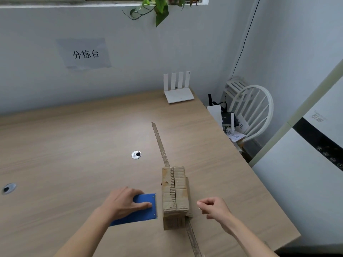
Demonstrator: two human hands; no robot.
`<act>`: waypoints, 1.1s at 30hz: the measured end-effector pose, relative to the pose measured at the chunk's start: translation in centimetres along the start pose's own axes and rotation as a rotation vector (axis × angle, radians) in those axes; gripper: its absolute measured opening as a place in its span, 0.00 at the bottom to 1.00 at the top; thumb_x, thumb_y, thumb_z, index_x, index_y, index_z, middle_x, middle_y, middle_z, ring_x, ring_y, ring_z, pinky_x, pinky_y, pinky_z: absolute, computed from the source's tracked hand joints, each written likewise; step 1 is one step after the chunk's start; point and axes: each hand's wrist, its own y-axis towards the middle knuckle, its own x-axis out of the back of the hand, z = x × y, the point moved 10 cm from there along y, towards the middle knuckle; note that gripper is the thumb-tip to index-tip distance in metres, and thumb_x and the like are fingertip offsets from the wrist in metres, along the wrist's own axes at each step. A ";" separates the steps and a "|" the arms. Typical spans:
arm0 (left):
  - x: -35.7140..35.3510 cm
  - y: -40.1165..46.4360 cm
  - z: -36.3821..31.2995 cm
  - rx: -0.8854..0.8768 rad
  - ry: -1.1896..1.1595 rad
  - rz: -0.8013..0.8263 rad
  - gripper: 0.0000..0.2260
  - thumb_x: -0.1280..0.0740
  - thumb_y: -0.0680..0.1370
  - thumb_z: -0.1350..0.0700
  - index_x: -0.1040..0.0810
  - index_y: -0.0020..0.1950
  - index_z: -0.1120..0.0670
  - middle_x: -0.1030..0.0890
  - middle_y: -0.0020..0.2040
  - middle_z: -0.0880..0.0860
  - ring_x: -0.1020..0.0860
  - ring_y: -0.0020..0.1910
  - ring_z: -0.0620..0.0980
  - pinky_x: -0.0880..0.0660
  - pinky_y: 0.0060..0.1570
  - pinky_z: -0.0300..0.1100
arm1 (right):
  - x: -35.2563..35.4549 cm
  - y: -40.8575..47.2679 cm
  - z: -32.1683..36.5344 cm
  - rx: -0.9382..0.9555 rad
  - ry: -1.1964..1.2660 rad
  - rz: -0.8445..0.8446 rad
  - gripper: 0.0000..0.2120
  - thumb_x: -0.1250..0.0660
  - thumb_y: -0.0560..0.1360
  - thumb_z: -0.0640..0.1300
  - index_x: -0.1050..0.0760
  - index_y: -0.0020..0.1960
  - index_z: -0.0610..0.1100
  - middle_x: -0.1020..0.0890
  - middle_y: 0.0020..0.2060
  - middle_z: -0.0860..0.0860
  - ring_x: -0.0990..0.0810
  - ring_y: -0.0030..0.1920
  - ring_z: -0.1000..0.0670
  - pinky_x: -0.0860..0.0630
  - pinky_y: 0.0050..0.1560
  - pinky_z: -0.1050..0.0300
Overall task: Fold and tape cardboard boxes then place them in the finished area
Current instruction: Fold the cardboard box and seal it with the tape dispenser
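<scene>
1. i see the left hand (124, 202) flat on a smooth blue rectangular tool (138, 210), fingers nearly straight, thumb along its edge.
2. right hand (213, 207) hovers beside the box, fingers loosely curled, thumb and forefinger nearly touching; whether they pinch anything, i cannot tell.
3. small worn corrugated cardboard box (175, 193) stands between the hands on the wood-grain table (74, 154), a ragged seam along its top.
4. a long brown tape strip (160, 143) runs away from the box's far end.
5. at the far edge: white four-antenna router (178, 89).
</scene>
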 end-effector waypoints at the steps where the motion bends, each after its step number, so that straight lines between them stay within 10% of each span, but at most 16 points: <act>1: -0.1 0.1 -0.2 -0.006 0.012 0.000 0.31 0.47 0.67 0.21 0.20 0.55 0.38 0.21 0.38 0.41 0.25 0.35 0.41 0.36 0.31 0.36 | -0.2 0.0 -0.1 0.000 0.006 -0.002 0.03 0.25 0.75 0.42 0.16 0.47 0.43 0.13 0.38 0.50 0.18 0.38 0.53 0.24 0.36 0.59; 21: -4.5 1.2 -0.5 0.065 0.117 0.027 0.30 0.47 0.73 0.24 0.20 0.59 0.42 0.17 0.47 0.45 0.21 0.41 0.45 0.33 0.33 0.38 | -1.2 1.6 -2.5 -0.049 -0.119 -0.135 0.02 0.24 0.74 0.44 0.15 0.43 0.47 0.14 0.34 0.51 0.18 0.34 0.55 0.23 0.34 0.62; 25: -6.1 1.4 -0.9 0.144 0.142 0.027 0.28 0.45 0.73 0.26 0.19 0.56 0.44 0.20 0.43 0.45 0.22 0.40 0.46 0.34 0.33 0.40 | -2.7 1.9 -3.1 -0.081 -0.184 -0.201 0.04 0.23 0.72 0.48 0.15 0.40 0.49 0.14 0.34 0.53 0.17 0.37 0.54 0.19 0.48 0.54; 33: -6.3 2.3 -0.6 0.170 0.147 0.017 0.28 0.45 0.74 0.26 0.19 0.57 0.44 0.21 0.42 0.46 0.22 0.39 0.48 0.34 0.34 0.41 | -5.1 3.4 -2.7 -0.105 -0.231 -0.222 0.28 0.28 0.77 0.45 0.30 0.75 0.45 0.17 0.59 0.49 0.22 0.65 0.47 0.29 0.66 0.55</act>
